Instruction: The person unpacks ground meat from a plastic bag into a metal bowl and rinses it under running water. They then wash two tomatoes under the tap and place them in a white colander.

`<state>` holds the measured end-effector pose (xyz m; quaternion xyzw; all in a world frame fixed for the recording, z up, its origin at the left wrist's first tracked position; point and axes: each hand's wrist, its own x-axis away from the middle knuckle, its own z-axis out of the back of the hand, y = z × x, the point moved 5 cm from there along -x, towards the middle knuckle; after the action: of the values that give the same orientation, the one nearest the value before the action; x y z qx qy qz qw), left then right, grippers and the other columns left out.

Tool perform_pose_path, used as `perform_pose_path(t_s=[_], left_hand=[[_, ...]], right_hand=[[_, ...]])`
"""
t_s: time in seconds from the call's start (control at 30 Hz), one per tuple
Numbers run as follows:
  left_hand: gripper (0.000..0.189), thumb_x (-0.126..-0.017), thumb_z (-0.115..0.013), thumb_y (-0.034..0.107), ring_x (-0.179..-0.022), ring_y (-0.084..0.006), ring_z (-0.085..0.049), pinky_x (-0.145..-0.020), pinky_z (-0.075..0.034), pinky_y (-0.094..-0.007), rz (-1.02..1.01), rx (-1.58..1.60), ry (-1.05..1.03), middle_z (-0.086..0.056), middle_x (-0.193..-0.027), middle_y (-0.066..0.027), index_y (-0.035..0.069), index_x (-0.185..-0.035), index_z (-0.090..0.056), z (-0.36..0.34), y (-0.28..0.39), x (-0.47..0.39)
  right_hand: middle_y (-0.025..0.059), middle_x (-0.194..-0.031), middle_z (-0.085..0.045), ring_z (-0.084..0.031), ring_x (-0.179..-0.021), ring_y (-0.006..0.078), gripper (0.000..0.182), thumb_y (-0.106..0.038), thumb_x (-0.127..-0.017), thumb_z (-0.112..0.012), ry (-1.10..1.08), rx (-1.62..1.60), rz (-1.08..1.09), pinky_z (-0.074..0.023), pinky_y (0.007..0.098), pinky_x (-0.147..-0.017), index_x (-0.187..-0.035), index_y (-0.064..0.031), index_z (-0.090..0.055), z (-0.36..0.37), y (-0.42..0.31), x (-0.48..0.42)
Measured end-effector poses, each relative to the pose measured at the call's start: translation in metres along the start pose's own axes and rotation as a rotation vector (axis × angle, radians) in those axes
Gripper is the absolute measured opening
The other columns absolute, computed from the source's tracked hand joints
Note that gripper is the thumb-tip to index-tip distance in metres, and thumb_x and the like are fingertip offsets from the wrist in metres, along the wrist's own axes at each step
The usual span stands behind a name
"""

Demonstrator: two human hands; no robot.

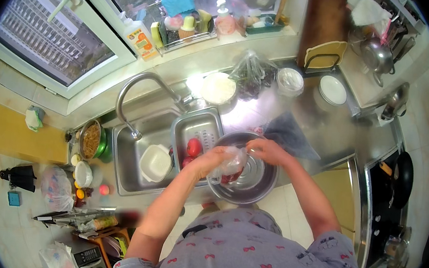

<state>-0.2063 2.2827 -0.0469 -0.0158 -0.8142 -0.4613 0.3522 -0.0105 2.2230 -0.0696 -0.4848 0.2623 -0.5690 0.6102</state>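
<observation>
A clear plastic bag (234,161) with a dark red lump, perhaps raw meat, in its lower part is over a wide stainless steel basin (262,178). My left hand (211,160) grips the bag's left side. At the bag's upper right is my right hand (262,149), its fingers bent close to the plastic; whether they pinch it is not plain. The basin stands at the counter's front edge, right of a metal drainer tray (218,123) in which red tomatoes (194,147) lie. A dark flat sheet or bag (290,136) lies behind the basin.
A double sink (123,179) with a curved faucet (120,96) and a white plastic basket (155,163) is at left. Along the back stand a covered round container (218,88), a bag of dark vegetables (250,77), a wrapped bowl (290,82) and white plates (332,90). A black stove (383,191) is at right.
</observation>
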Motion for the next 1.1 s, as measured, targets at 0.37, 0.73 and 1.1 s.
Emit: perform_pose_path(t_s=[0.37, 0.73, 1.1], left_hand=[[0.032, -0.097, -0.053, 0.021, -0.096, -0.0132, -0.061, -0.082, -0.050, -0.0282, 0.001, -0.013, -0.002, -0.064, -0.109, -0.0047, 0.003, -0.123, -0.058, 0.008, 0.013, 0.006], [0.038, -0.098, -0.051, 0.024, -0.111, -0.0147, -0.054, -0.096, -0.043, -0.0294, -0.053, 0.019, 0.105, -0.060, -0.120, -0.0056, 0.004, -0.131, -0.053, 0.024, 0.001, 0.002], [0.045, -0.099, -0.049, 0.026, -0.119, -0.0150, -0.049, -0.101, -0.038, -0.0319, -0.217, -0.204, 0.237, -0.053, -0.132, -0.0048, 0.005, -0.139, -0.045, 0.023, 0.014, 0.025]], right_hand=[[0.0105, -0.069, -0.063, -0.061, -0.066, 0.0200, 0.022, -0.018, -0.089, -0.052, 0.333, -0.139, -0.044, -0.0471, 0.0366, -0.063, -0.084, 0.0009, -0.062, -0.028, 0.007, -0.023], [-0.0044, -0.069, -0.057, -0.050, -0.058, 0.0058, 0.020, -0.015, -0.094, -0.048, 0.149, -0.712, -0.184, -0.0405, 0.0231, -0.055, -0.088, -0.0061, -0.065, -0.019, -0.007, -0.033], [0.0111, -0.070, -0.064, -0.063, -0.063, 0.0290, 0.018, -0.017, -0.090, -0.050, 0.641, 0.129, 0.047, -0.0489, 0.0395, -0.059, -0.095, -0.0061, -0.064, 0.017, -0.102, -0.004]])
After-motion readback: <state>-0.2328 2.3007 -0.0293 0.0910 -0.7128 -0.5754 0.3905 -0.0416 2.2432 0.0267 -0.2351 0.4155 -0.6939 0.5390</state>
